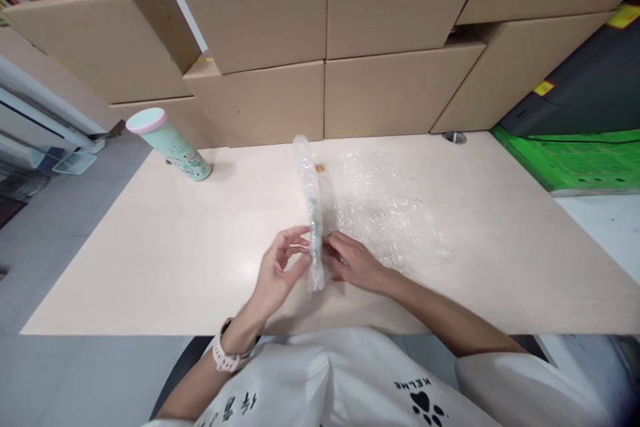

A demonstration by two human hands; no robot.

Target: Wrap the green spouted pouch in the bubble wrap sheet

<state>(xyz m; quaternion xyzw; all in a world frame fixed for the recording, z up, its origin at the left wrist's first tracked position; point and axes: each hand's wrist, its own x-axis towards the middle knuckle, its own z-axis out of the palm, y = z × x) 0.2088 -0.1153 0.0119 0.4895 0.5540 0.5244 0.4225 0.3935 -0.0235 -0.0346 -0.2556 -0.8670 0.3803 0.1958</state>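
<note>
In front of me a narrow bubble-wrapped bundle (314, 233) stands on edge over the table, pointing away from me. Something greenish shows through its lower half, but I cannot make out what it is. My left hand (281, 263) has its bent fingers and thumb closed on the left side of the bundle. From the right, my right hand (357, 261) grips the same bundle, its fingertips partly hidden behind the plastic. A loose sheet of clear bubble wrap (395, 220) spreads flat to the right, its near edge by my right hand.
A mint-green tumbler (175, 147) with a pink rim stands at the table's back left. Stacked cardboard boxes (270, 100) line the back edge of the table (200, 267). At the right are a green plastic crate (575, 160) and a dark bin (565, 87).
</note>
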